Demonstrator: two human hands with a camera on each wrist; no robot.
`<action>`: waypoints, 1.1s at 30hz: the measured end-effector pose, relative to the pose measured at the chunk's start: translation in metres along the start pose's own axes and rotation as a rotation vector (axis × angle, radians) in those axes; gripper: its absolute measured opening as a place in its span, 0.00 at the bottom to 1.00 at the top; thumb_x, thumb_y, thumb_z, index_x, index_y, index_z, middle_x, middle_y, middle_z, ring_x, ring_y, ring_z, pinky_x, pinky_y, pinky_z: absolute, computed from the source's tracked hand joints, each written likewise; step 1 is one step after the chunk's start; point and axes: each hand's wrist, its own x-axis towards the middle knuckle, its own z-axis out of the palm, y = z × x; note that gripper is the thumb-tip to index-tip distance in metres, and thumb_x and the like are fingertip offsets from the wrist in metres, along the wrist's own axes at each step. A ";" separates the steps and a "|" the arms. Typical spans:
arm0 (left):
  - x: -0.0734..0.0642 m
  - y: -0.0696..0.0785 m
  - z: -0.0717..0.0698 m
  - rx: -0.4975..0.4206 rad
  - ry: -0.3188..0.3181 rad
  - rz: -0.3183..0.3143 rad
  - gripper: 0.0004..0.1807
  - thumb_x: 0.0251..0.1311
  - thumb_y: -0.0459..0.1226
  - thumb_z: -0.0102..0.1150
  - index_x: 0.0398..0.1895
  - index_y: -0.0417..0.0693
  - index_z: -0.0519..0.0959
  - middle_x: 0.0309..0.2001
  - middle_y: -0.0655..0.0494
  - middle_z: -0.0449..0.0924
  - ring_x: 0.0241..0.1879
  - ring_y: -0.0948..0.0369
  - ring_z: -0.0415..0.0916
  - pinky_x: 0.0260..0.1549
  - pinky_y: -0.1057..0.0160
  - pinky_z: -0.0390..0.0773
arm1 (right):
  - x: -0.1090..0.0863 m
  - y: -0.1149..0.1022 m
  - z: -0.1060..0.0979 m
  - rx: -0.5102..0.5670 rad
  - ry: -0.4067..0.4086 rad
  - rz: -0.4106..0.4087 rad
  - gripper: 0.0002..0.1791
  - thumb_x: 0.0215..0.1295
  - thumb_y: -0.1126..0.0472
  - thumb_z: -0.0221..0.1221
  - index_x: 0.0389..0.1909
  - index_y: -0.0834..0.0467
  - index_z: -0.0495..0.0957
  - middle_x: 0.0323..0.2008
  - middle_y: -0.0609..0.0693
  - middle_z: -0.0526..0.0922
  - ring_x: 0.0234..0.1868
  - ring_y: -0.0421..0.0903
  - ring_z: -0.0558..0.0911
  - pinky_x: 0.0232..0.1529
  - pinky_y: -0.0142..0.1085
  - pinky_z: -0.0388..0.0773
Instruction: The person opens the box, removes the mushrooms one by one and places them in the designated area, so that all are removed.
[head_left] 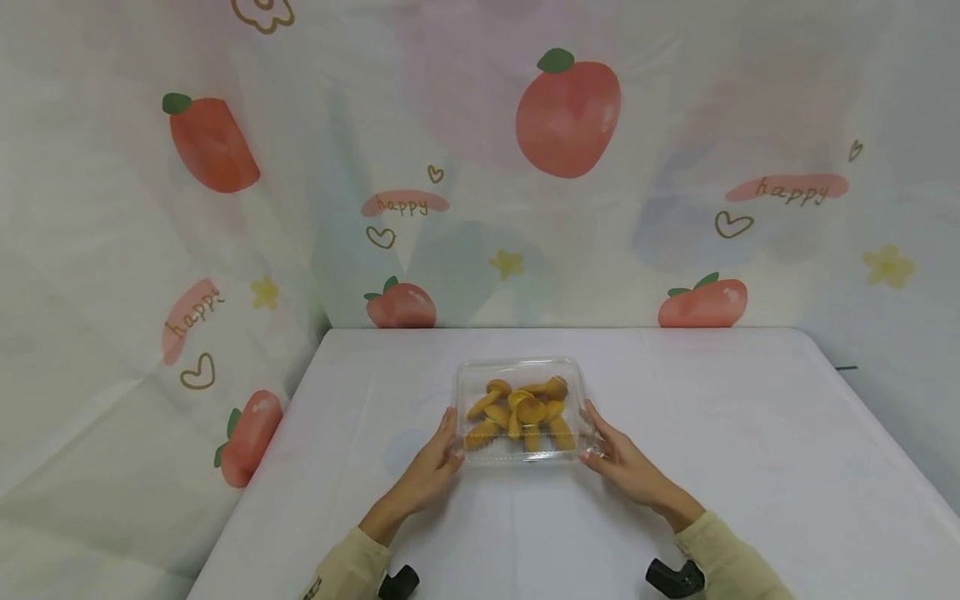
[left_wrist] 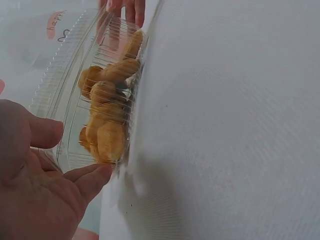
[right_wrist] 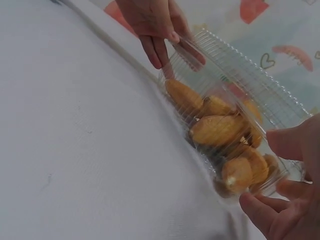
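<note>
A clear plastic box with ridged sides stands low over the middle of the white table. Inside it lie several yellow-brown mushrooms, caps and stems pointing different ways. My left hand holds the box by its left end, thumb at the upper rim and fingers at the lower edge. At the opposite end my right hand grips it likewise, with its thumb near the lid seam and fingertips low down. Part of each hand is hidden by the box's edge or leaves the wrist views.
White cloth covers the table. A printed curtain with fruit and hearts rises along its back and left edges. Black wrist mounts show beside the beige sleeves.
</note>
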 end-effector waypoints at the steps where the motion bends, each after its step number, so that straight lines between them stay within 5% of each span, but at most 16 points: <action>1: 0.000 0.000 -0.001 0.000 0.001 0.002 0.37 0.74 0.31 0.44 0.80 0.32 0.41 0.82 0.37 0.35 0.81 0.41 0.38 0.77 0.41 0.47 | 0.001 0.001 0.000 0.002 0.000 -0.016 0.44 0.74 0.67 0.54 0.79 0.70 0.36 0.76 0.78 0.46 0.70 0.78 0.62 0.67 0.38 0.73; 4: 0.000 0.000 -0.003 0.001 0.001 0.006 0.37 0.75 0.31 0.44 0.80 0.32 0.41 0.82 0.37 0.34 0.81 0.41 0.38 0.77 0.41 0.47 | 0.003 0.006 0.001 0.025 0.017 -0.067 0.40 0.75 0.69 0.51 0.78 0.73 0.39 0.75 0.79 0.48 0.72 0.69 0.66 0.61 0.24 0.72; 10: 0.001 0.001 -0.007 -0.014 0.010 0.009 0.37 0.74 0.30 0.44 0.80 0.33 0.41 0.81 0.36 0.34 0.81 0.41 0.37 0.76 0.41 0.47 | 0.006 0.016 -0.005 0.123 0.060 -0.074 0.30 0.81 0.65 0.43 0.75 0.75 0.50 0.74 0.77 0.52 0.67 0.20 0.64 0.56 0.18 0.73; 18: 0.002 0.000 -0.007 0.001 0.013 0.024 0.39 0.74 0.32 0.47 0.79 0.31 0.41 0.81 0.35 0.36 0.81 0.42 0.37 0.77 0.42 0.45 | 0.005 0.018 -0.012 0.139 0.021 -0.101 0.31 0.79 0.67 0.44 0.75 0.77 0.47 0.74 0.79 0.48 0.66 0.17 0.63 0.58 0.16 0.69; 22: 0.001 -0.001 -0.008 -0.001 0.014 0.032 0.41 0.73 0.35 0.51 0.80 0.33 0.43 0.81 0.35 0.37 0.81 0.41 0.40 0.75 0.42 0.52 | 0.002 0.015 -0.015 0.137 0.004 -0.080 0.33 0.78 0.67 0.48 0.76 0.76 0.47 0.74 0.80 0.47 0.68 0.23 0.65 0.59 0.16 0.68; 28: -0.002 -0.006 -0.014 0.005 0.012 0.038 0.43 0.73 0.40 0.55 0.81 0.38 0.44 0.82 0.37 0.37 0.79 0.40 0.47 0.69 0.41 0.69 | 0.001 0.010 -0.018 0.068 -0.020 -0.032 0.36 0.76 0.66 0.52 0.78 0.71 0.47 0.77 0.75 0.46 0.71 0.75 0.64 0.59 0.17 0.67; 33: -0.001 -0.003 -0.021 -0.005 0.034 0.061 0.42 0.72 0.38 0.56 0.81 0.40 0.46 0.83 0.41 0.38 0.79 0.41 0.50 0.68 0.40 0.70 | 0.002 0.007 -0.019 0.034 -0.012 -0.029 0.38 0.73 0.67 0.55 0.79 0.68 0.49 0.78 0.72 0.48 0.70 0.80 0.61 0.57 0.19 0.69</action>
